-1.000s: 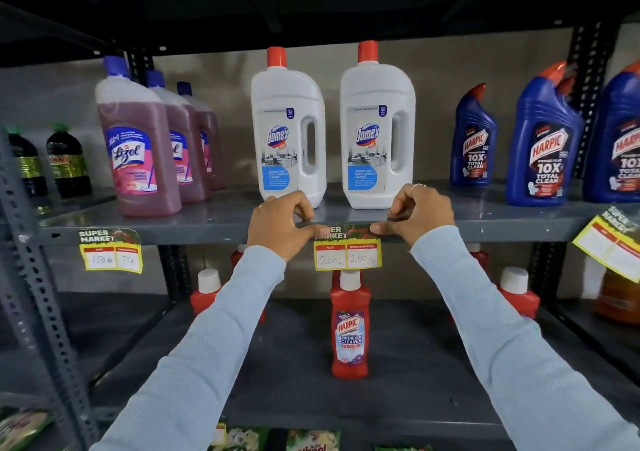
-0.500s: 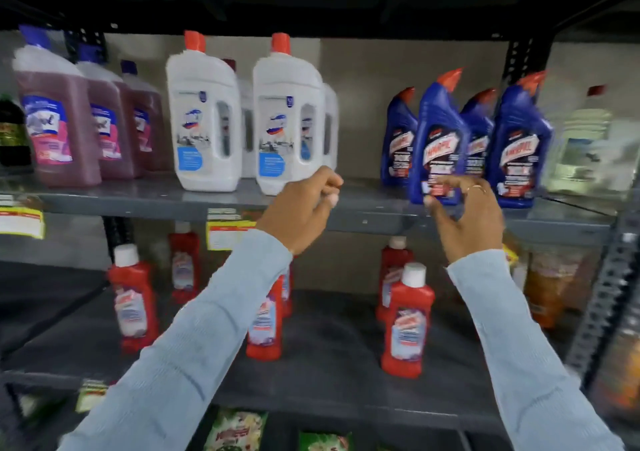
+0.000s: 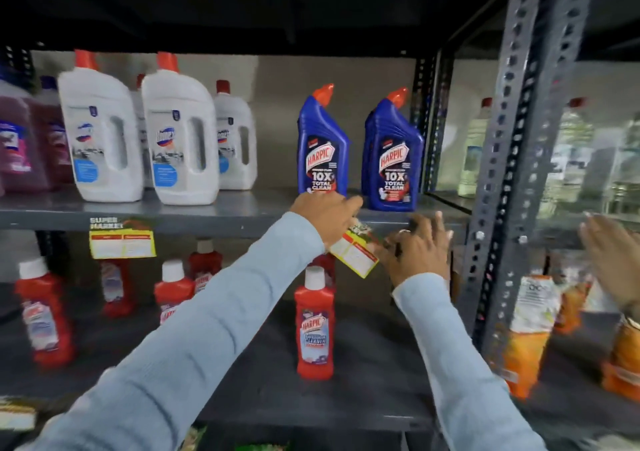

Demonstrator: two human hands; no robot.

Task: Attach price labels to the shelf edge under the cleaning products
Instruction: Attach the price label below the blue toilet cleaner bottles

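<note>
A yellow price label [image 3: 353,255] hangs tilted at the grey shelf edge [image 3: 214,220], below two blue Harpic bottles [image 3: 322,149]. My left hand [image 3: 325,220] pinches the label's upper left corner against the edge. My right hand [image 3: 419,255] is just right of the label with fingers spread, its thumb near the label's right side. Another price label [image 3: 122,241] sits straight on the same edge under the white Domex bottles [image 3: 180,139].
Red Harpic bottles [image 3: 314,322] stand on the lower shelf. A perforated grey upright [image 3: 512,159] divides the racks right of my hands. Another person's hand [image 3: 613,260] shows at the far right, near orange packets [image 3: 526,339]. Purple cleaner bottles [image 3: 20,145] stand at left.
My view and both hands moved right, away from the label under the white bottles. My left hand now grips the tilted label under the blue Harpic bottles, and my right hand has spread open.
</note>
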